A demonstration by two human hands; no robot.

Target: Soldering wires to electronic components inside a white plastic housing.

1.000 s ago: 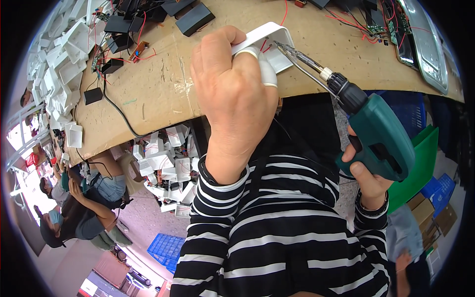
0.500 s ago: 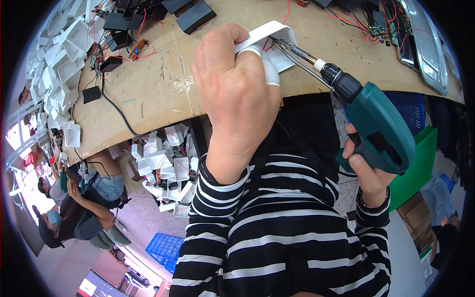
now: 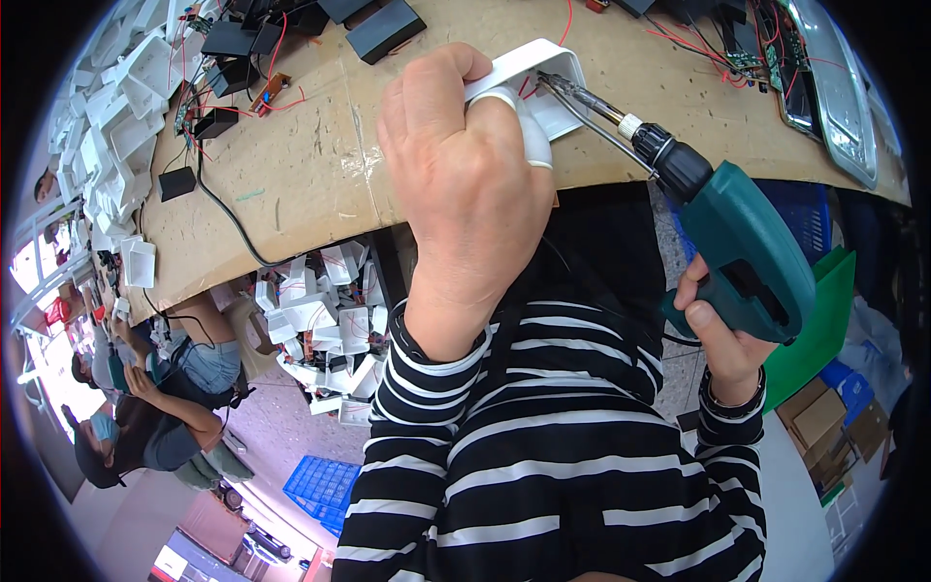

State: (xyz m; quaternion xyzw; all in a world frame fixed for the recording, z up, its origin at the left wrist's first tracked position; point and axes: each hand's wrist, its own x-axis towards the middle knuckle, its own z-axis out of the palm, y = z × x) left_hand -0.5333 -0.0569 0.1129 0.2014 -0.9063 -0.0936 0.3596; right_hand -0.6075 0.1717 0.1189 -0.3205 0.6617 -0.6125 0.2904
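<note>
My left hand (image 3: pixel 465 165) is closed around a white plastic housing (image 3: pixel 536 56) at the front of the bench, tilting it up. White covers (image 3: pixel 535 136) sit on some of its fingers. Red wire shows inside the housing. Gripped by its handle in my right hand (image 3: pixel 722 335) is a green soldering gun (image 3: pixel 752 242) with a thin metal tube beside its tip. That tip reaches into the housing's open side, near the red wire; the exact contact point is too small to tell.
Brown board covers the bench (image 3: pixel 291 184). White housings (image 3: pixel 126 126) pile up at its left, and more (image 3: pixel 325 320) lie below its edge. Black boxes (image 3: pixel 385 31) with wires lie at the back, a clear plastic tray (image 3: pixel 834 87) at the right. A co-worker (image 3: pixel 165 417) sits at the left.
My left hand and the housing have shifted very slightly right, the soldering gun along with them. At the far right, a person near the cardboard has moved away. Both grips are unchanged.
</note>
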